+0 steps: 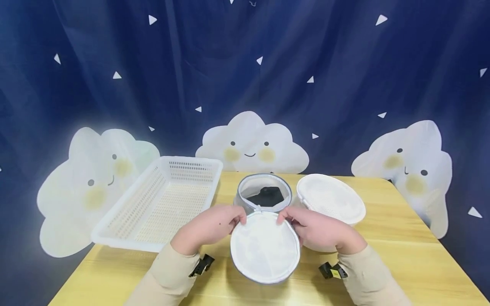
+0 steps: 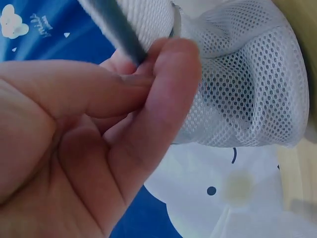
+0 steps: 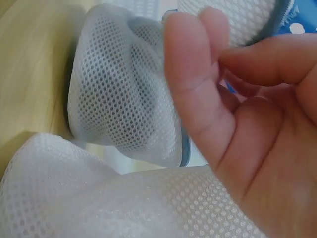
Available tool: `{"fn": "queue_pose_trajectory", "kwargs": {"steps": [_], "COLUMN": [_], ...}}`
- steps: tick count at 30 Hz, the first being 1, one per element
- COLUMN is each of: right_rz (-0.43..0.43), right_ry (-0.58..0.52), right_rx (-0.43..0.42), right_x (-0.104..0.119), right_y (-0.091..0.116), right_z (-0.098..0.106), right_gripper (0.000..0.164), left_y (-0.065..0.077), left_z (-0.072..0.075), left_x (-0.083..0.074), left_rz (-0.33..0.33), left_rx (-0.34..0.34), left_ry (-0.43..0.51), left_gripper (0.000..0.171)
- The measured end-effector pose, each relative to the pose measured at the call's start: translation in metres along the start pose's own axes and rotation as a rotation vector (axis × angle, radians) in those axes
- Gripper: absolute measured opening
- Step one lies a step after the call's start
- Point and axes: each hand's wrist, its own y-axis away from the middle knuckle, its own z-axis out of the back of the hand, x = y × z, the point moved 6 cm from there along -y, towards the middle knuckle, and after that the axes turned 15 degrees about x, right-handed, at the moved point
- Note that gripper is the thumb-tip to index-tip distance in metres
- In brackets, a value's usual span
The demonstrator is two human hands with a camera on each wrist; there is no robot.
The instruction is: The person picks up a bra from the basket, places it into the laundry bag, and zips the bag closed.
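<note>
A round mesh laundry bag (image 1: 240,203) stands on the table with its top unzipped, and a folded black cloth item (image 1: 268,196) lies inside. Its round white lid (image 1: 265,250) is flipped toward me, still joined near a small tab at the rim. My left hand (image 1: 210,225) pinches the lid's left edge between thumb and fingers. On the opposite edge, my right hand (image 1: 323,228) pinches the same rim. Both wrist views show the bag's white mesh side (image 2: 242,74) beyond the fingers, with dark contents faintly visible through it.
A large white plastic basket (image 1: 130,244) with slotted walls sits at the left. To the right is a second white mesh bag (image 1: 331,197), its top closed, near my right hand. The wooden table (image 1: 405,263) meets a blue curtain (image 1: 245,76) with clouds behind.
</note>
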Motion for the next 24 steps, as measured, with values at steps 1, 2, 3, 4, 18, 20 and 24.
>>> {"fn": "queue_pose_trajectory", "kwargs": {"steps": [1,2,3,4,18,20,24], "right_rz": [0.024,0.048,0.068,0.090,0.003,-0.020,-0.019], "right_ry": [-0.016,-0.029,-0.041,-0.070,-0.484,-0.516,-0.592], "right_rx": [-0.011,-0.025,-0.043,-0.062,-0.339,-0.382,-0.429], "right_x": [0.001,0.002,0.003,0.003,-0.008,-0.009,-0.010], "right_y": [-0.001,-0.001,-0.001,-0.002,-0.015,-0.015,-0.018], "right_z": [0.002,0.004,0.007,0.008,0.008,0.007,0.004], "right_gripper": [0.030,0.029,0.028,0.027,0.025,0.026,0.025], "left_y": [0.000,0.000,0.000,0.000,-0.002,-0.003,-0.004], "left_z": [0.002,0.003,0.005,0.007,0.017,0.018,0.020], "left_x": [0.002,0.004,0.004,0.006,0.013,0.015,0.018], "left_rz": [0.004,0.005,0.006,0.013,0.113,0.139,0.184], "left_rx": [-0.015,-0.034,-0.053,-0.067,-0.154,-0.173,-0.221], "left_ry": [0.014,0.020,0.028,0.037,0.339,0.379,0.425], "left_gripper": [0.023,0.023,0.022,0.022,0.020,0.017,0.018]}}
